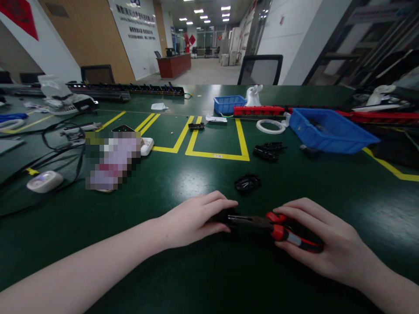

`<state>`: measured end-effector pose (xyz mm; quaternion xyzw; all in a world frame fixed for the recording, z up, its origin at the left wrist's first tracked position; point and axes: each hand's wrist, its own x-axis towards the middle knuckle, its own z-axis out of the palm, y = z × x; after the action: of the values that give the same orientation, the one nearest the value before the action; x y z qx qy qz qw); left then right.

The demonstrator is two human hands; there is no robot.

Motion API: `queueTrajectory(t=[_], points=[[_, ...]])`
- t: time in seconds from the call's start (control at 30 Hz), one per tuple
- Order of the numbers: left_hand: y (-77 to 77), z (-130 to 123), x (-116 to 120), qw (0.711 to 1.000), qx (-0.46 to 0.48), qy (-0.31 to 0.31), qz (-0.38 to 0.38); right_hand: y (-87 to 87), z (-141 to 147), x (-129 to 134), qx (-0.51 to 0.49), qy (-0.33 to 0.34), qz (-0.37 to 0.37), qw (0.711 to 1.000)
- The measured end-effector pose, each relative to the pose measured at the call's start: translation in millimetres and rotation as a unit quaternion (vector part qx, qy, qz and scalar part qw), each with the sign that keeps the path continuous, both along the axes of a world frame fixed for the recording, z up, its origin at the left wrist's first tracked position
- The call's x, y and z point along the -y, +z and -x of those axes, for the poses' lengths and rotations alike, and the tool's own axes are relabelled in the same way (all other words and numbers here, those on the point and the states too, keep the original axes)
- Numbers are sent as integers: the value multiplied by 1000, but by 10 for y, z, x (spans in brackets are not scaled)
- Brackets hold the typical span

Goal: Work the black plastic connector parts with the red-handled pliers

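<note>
My left hand point(199, 218) pinches a small black part point(223, 215) between thumb and fingers, low in the middle of the view. From the right, my right hand point(327, 237) grips red-and-black pliers point(278, 231) by the handles. The pliers' dark jaws point(250, 221) point left, their tip at the black part; whether they clamp it is too dark to tell. Just beyond the hands lies a small black piece point(248, 182) with thin bright strips in it. Farther back is a small pile of black parts point(269, 151).
The green table point(163, 179) bears yellow tape outlines. A blue bin point(330, 133) holds dark parts at the right, near a white tape roll point(270, 126). A smaller blue bin point(229, 104) stands behind. A blurred phone point(114, 161), a white mouse-like device point(45, 181) and black cables lie left.
</note>
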<state>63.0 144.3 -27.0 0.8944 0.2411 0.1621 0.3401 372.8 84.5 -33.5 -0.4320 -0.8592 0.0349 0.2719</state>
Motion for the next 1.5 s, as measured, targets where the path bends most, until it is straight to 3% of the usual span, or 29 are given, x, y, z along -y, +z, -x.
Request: queueTrajectory(t=[0.4, 0.57, 0.93, 1.5], points=[[32, -18, -21, 998, 27, 11, 60, -27, -16, -16, 5, 4, 9, 1000], [43, -12, -20, 998, 26, 6, 65, -8, 32, 7, -5, -14, 15, 1000], [59, -6, -9, 997, 24, 12, 75, -16, -65, -41, 31, 24, -16, 999], [24, -18, -25, 995, 33, 31, 88, -42, -115, -56, 41, 24, -12, 999]])
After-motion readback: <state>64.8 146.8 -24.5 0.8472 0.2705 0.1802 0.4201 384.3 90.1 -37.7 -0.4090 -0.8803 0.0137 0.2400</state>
